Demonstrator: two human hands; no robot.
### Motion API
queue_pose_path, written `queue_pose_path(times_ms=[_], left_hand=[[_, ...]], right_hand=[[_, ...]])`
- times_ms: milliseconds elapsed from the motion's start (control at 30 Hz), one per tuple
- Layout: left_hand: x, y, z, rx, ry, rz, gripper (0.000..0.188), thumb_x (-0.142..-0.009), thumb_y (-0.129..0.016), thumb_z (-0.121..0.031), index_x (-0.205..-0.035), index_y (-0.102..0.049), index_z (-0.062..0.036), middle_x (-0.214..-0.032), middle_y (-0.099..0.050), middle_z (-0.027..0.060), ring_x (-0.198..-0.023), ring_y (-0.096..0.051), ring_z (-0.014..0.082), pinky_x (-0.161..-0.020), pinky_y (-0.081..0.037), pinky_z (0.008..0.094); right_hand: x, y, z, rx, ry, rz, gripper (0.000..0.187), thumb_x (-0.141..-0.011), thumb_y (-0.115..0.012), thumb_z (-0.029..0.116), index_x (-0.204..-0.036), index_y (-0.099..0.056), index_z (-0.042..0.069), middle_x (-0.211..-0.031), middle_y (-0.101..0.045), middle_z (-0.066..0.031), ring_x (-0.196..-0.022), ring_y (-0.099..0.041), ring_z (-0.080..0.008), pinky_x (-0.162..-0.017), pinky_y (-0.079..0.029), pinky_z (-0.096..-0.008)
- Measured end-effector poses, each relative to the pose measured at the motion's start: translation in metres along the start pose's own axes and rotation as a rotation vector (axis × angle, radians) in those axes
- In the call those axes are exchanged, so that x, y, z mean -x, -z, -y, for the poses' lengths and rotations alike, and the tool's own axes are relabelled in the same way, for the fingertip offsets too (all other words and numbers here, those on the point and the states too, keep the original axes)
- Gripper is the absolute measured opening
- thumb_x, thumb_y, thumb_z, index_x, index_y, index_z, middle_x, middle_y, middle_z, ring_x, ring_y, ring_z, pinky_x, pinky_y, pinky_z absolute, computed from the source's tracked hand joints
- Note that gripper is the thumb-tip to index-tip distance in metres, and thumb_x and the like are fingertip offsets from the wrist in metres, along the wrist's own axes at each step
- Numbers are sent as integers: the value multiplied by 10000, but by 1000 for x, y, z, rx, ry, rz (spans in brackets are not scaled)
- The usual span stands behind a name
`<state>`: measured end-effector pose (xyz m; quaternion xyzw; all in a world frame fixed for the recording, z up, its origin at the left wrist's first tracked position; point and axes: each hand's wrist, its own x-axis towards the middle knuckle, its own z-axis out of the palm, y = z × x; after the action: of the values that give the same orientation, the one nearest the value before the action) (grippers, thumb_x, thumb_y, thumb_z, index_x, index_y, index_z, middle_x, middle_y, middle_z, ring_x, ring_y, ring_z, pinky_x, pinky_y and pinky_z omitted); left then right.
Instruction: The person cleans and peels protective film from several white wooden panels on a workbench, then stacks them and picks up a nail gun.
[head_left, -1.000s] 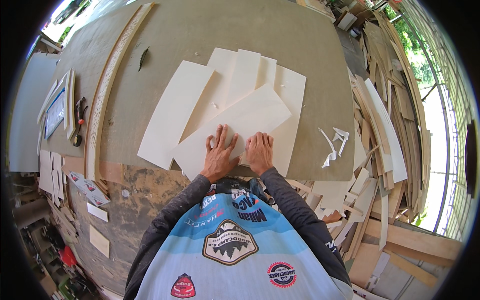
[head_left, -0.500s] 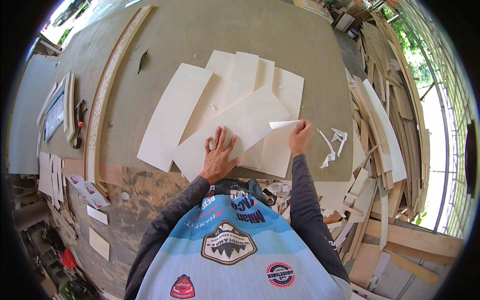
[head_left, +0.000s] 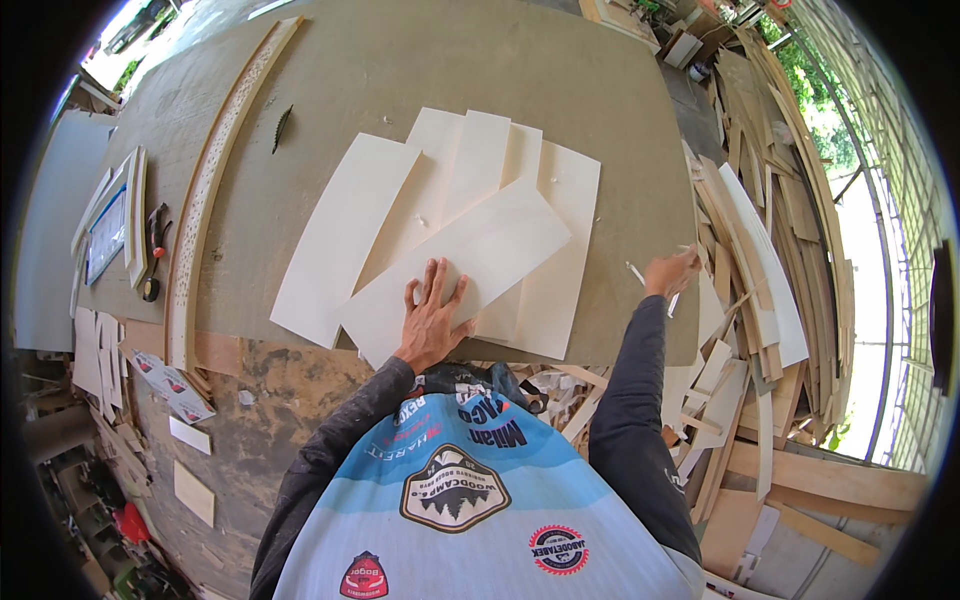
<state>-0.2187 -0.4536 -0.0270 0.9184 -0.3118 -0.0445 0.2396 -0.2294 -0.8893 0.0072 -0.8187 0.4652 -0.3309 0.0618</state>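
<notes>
My left hand (head_left: 432, 316) lies flat with spread fingers on the top white board (head_left: 500, 240), which rests slantwise over several other white boards. Another long white board (head_left: 345, 235) lies at the left of this fanned pile. My right hand (head_left: 672, 272) is out past the pile, over the right edge of the worktable. Its fingers are smeared by motion, with a whitish blur at the tips, so I cannot make out what they hold. Thin white scraps (head_left: 634, 272) lie close beside it, partly covered by the hand.
The large grey-brown worktable (head_left: 400, 70) bears a long pale wooden strip (head_left: 205, 195) on its left. Beyond that lie a tape measure (head_left: 151, 289) and a framed blue-edged piece (head_left: 107, 235). Stacked timber offcuts (head_left: 790, 210) stand along the right side.
My right hand has moved right, away from the boards to the table's edge. The white strip it held by the top board no longer shows there. My left hand stays in place.
</notes>
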Motion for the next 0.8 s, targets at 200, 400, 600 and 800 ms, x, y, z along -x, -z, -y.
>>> queue_pose_path(times_ms=[200, 400, 600, 800], left_hand=[[0, -1, -1, -7, -4, 2, 789, -865, -710, -410, -1542, -432, -116, -1681, -109, 237, -1572, -73, 367, -1198, -101, 564], [-1, -3, 0, -14, 1, -18, 761, -873, -697, -434, -1530, -455, -136, -1658, -151, 263, -1564, -95, 382, -1199, -113, 553], [6, -8, 0, -33, 23, -78, 663, -860, -713, -434, -1441, -560, -155, -1592, -257, 294, -1530, -171, 432, -1197, -149, 548], [9, -7, 0, 0, -15, -180, 621, -866, -710, -425, -1399, -586, -132, -1456, -394, 266, -1433, -308, 445, -1177, -219, 555]], right_hand=[[82, 9, 61, 98, 497, 31, 295, -921, -579, 96, -1208, -634, 62, -1110, -687, -163, -1028, -665, -345, -906, -504, -457], [155, -21, 130, -587, 920, 564, 152, -880, -630, 111, -1007, -690, 52, -955, -671, -121, -942, -630, -342, -830, -511, -447], [189, -14, 174, -544, 1251, 662, 167, -860, -705, 224, -819, -699, 61, -877, -664, -96, -875, -631, -273, -773, -520, -415], [184, -19, 181, -482, 1309, 746, 297, -852, -745, 331, -747, -721, 54, -844, -668, -96, -887, -645, -259, -745, -549, -397]])
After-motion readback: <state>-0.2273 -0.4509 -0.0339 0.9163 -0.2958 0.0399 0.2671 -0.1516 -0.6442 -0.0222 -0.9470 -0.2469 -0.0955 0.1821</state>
